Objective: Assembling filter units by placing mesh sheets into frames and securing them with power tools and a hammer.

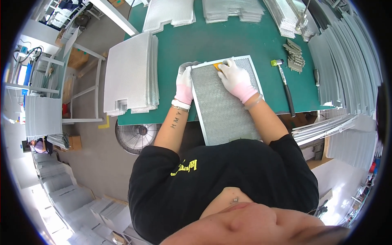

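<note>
A framed metal mesh filter panel [222, 104] lies tilted slightly on the green table, its lower end close against my body. At its far left corner my left hand [185, 79], in a white glove with a pink cuff, is closed around the frame. My right hand [236, 78], gloved the same way, pinches a small yellow-orange hand tool [217, 66] against the inner side of the far frame edge. The fingers cover most of that tool, so its exact kind is hidden.
Stacks of silver mesh sheets [128, 73] rest on the green tabletop [175, 45] at left and back. To the right lie a mallet [283, 79] with a green-yellow head and a pile of small metal pieces [294, 56]. Grey frame strips [343, 61] stand far right; a floor fan [136, 136] sits lower left.
</note>
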The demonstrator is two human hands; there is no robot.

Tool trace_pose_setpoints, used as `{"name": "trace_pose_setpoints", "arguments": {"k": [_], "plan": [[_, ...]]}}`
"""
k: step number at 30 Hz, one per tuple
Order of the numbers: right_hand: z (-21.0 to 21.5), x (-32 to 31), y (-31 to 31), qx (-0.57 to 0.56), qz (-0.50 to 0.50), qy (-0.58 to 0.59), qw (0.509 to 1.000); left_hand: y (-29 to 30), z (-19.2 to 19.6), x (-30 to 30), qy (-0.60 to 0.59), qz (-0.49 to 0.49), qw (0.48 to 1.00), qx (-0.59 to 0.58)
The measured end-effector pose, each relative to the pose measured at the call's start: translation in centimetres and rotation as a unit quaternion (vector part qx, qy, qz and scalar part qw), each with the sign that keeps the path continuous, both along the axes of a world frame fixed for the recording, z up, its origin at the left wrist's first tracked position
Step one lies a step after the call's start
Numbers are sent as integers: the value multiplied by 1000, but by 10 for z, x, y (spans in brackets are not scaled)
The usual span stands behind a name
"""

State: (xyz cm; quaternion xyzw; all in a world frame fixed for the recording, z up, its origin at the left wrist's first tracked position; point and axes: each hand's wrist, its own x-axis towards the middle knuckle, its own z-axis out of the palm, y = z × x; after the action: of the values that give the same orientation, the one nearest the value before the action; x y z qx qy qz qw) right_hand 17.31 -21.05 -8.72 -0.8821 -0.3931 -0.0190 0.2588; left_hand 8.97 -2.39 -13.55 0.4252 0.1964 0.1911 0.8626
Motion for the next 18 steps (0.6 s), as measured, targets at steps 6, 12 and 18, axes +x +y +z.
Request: {"name": "trace_pose_setpoints", "arguments": {"k": [6, 12, 18], "plan": [[25, -51, -76, 58, 261, 59, 962, 3, 0, -2, -30, -13, 998, -59], [-14, 51, -261, 87, -355, -152, 918, 8, 10, 2, -42, -53, 998, 10], [-2, 34, -267, -80, -301, -185, 932, 50, 183, 32, -23, -9, 871, 491]]}}
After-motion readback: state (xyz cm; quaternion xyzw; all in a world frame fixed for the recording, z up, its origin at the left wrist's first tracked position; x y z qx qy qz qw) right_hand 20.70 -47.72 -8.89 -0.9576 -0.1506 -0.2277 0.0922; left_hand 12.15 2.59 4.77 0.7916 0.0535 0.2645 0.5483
